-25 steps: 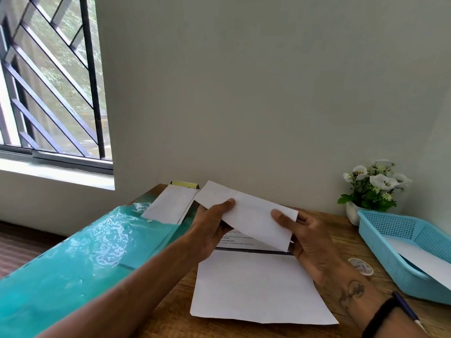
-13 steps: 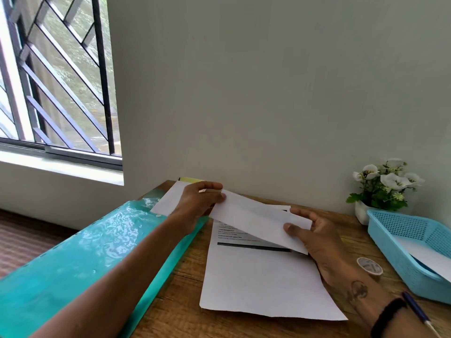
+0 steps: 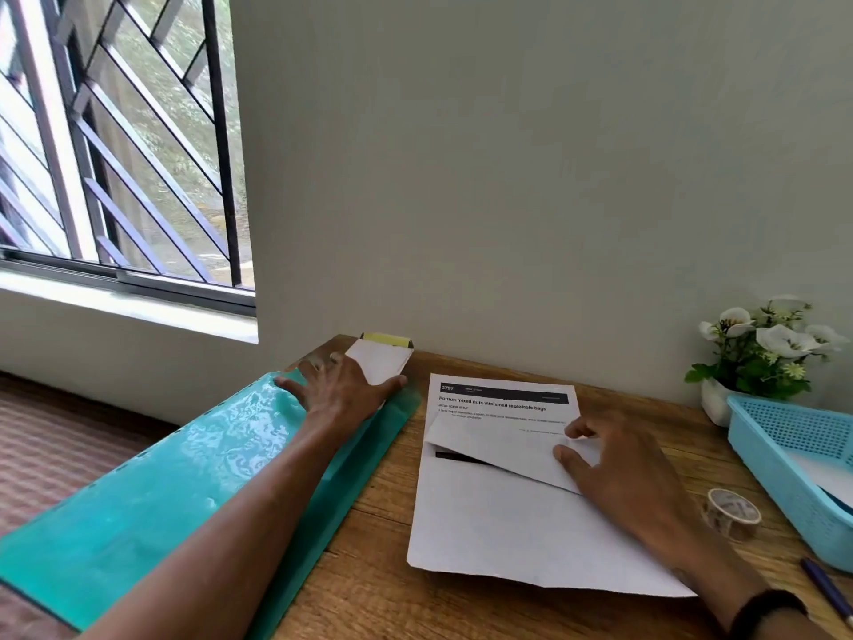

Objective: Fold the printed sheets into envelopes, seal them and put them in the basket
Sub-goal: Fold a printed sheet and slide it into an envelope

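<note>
Wooden table [image 3: 369,588] stands against a plain pale wall, with a barred window at the left. On it the right hand [image 3: 623,473] holds a folded sheet [image 3: 498,448]: its fingers [image 3: 570,455] and thumb pinch the right end of the white strip, which rests on a printed sheet [image 3: 503,515] lying flat below it. The left hand [image 3: 341,385] is well apart; its fingers are spread and almost straight, pressing on the far end of a teal plastic folder [image 3: 184,478], just beside a small stack of white envelopes [image 3: 381,360] near the wall. I judge that the step in hand is to fetch an envelope for the sheet already folded. The next move calls for separating only one envelope from the stack and bringing it to the right hand, opening first. The folded sheet has its long axis left to right, slightly slanted, with the left end farther from the person. The blue basket [image 3: 784,459] waits at the right edge, a tape roll [image 3: 731,512] between it and the sheets.
</note>
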